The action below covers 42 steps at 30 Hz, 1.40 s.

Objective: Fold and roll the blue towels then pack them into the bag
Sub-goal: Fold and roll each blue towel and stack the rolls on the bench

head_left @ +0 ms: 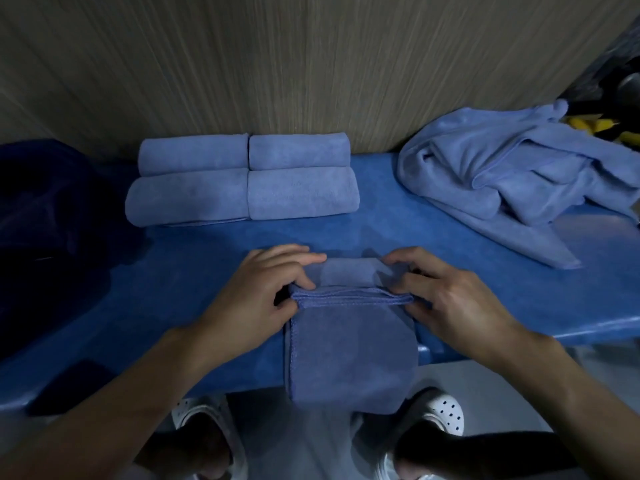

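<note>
A folded blue towel [349, 351] lies on the blue table [194, 271], its near end hanging over the front edge. My left hand [256, 299] pinches the left end of its folded-over far edge. My right hand [446, 299] pinches the right end of the same edge. Several rolled blue towels [242, 178] sit in two rows at the back of the table. A heap of loose blue towels [519, 171] lies at the back right. A dark blue bag [52, 230] sits at the left end.
A wood-grain wall [277, 64] stands right behind the table. Dark clutter with yellow items [595, 124] fills the far right corner. My white perforated shoes [440, 414] show on the grey floor under the table's front edge.
</note>
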Each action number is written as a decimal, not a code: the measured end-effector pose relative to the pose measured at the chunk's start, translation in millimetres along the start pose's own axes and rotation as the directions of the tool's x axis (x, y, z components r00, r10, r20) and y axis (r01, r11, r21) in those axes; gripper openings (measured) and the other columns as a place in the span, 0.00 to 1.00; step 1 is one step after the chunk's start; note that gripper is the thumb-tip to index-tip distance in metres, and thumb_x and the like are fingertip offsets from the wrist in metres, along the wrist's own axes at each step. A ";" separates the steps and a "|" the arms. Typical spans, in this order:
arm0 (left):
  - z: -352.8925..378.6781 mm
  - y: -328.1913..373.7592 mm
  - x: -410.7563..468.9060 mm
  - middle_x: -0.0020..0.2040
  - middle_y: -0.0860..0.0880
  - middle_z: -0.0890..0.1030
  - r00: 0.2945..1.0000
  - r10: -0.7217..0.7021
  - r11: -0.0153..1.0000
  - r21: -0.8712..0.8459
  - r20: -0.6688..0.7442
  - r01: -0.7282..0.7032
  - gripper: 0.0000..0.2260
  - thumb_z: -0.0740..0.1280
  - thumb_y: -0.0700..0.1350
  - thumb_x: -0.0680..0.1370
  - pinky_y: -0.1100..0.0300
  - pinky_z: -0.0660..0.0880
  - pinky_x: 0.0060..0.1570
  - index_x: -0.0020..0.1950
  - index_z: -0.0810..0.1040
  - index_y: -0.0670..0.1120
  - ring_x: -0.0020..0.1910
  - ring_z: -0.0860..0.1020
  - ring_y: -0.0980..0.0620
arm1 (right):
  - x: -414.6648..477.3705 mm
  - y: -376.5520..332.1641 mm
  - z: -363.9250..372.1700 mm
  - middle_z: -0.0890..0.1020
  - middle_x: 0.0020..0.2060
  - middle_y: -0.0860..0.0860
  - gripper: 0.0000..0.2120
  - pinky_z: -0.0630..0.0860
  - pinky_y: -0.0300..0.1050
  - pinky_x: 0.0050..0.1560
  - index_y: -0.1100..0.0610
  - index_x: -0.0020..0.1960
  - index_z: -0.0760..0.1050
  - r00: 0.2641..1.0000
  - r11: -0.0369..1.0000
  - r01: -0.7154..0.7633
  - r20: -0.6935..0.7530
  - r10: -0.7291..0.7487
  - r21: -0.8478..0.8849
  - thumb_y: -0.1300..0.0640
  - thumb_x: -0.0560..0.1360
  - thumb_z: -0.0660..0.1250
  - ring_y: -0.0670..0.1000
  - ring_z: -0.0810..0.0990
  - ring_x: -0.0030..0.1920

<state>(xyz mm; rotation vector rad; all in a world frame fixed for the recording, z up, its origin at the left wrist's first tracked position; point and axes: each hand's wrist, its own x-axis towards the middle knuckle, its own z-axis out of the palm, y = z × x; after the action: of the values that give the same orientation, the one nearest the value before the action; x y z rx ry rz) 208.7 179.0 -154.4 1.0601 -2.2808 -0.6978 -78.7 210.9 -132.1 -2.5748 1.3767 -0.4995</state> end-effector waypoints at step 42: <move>-18.1 19.9 21.3 0.53 0.65 0.74 0.916 -0.398 0.910 -0.101 0.056 0.402 0.24 0.75 0.50 0.72 0.55 0.68 0.60 0.62 0.69 0.65 0.59 0.69 0.52 | 25.5 4.9 0.8 0.80 0.44 0.43 0.18 0.75 0.53 0.55 0.43 0.50 0.73 0.876 0.768 -0.464 0.100 0.472 0.442 0.48 0.64 0.75 0.50 0.77 0.49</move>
<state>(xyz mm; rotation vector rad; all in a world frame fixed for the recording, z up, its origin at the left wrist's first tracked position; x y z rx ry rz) 198.0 169.0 -123.3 1.4905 -2.0397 -0.9983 -69.1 187.0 -129.1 -1.7745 1.6065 -0.6575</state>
